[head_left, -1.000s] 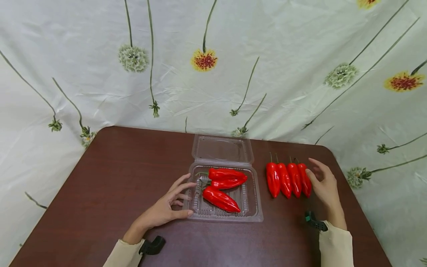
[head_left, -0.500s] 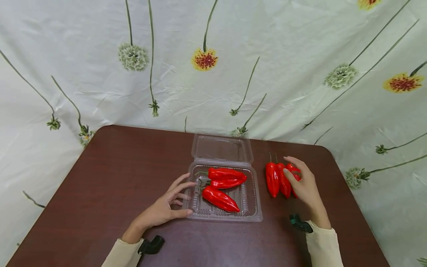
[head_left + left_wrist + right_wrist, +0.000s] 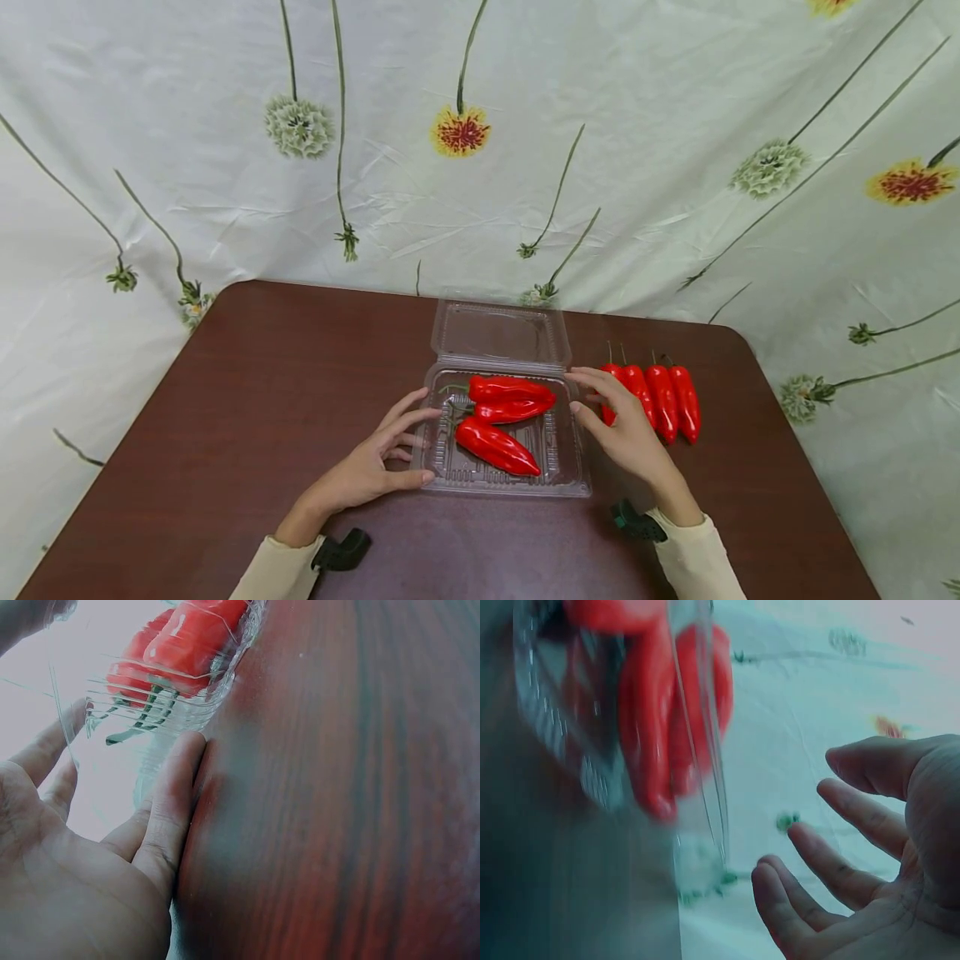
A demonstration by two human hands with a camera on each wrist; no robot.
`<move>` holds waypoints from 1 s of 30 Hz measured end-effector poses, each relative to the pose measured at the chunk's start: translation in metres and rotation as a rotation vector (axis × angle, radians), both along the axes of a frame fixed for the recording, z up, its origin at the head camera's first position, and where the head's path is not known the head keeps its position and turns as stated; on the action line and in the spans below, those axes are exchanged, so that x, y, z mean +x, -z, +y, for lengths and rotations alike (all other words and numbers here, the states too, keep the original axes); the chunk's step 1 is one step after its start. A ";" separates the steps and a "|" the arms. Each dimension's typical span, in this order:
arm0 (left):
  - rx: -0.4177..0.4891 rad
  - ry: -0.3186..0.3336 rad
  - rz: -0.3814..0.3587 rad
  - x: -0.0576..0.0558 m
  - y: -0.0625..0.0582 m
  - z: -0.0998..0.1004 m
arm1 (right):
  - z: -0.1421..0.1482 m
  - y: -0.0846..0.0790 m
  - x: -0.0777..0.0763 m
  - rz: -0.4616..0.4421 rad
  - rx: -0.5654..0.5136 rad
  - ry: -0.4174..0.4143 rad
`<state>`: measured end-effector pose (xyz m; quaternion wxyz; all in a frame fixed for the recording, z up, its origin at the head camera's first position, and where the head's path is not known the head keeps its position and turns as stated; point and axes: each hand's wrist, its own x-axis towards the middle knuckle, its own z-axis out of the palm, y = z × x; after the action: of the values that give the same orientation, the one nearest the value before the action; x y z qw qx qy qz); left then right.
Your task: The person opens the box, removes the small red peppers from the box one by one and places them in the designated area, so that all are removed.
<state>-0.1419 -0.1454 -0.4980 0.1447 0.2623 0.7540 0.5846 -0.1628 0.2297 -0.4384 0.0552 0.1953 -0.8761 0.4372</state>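
Observation:
A clear plastic clamshell box (image 3: 517, 492) sits mid-table in the head view, its lid (image 3: 501, 333) folded back. Three glossy red peppers (image 3: 497, 447) with green stems lie in it. My left hand (image 3: 363, 477) rests along the box's left rim, fingers spread and loosely bent; the left wrist view shows its fingertips (image 3: 187, 746) right at the clear wall. At the right rim is my right hand (image 3: 630, 435), relaxed and holding nothing. In the right wrist view, a gap shows between its fingers (image 3: 769, 889) and the box wall.
To the right of the box, several more red peppers (image 3: 684, 400) lie side by side, stems away from me; my right hand partly covers the nearest. The dark brown table (image 3: 315, 358) ends at a flower-patterned cloth (image 3: 390, 183).
My right hand has moved left from the far end of the pepper row, over the peppers, to the right rim of the box. My left hand has stayed put.

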 end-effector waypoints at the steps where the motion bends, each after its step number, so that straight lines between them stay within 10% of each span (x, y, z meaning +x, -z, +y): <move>1: -0.001 0.000 0.000 0.000 0.000 0.000 | -0.004 0.000 0.002 -0.011 -0.008 -0.022; 30: -0.015 -0.012 -0.017 -0.001 0.000 0.001 | -0.072 0.025 0.030 -0.006 0.153 -0.294</move>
<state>-0.1425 -0.1445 -0.4976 0.1494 0.2518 0.7586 0.5821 -0.1331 0.1582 -0.4633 -0.0272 0.3236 -0.8691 0.3731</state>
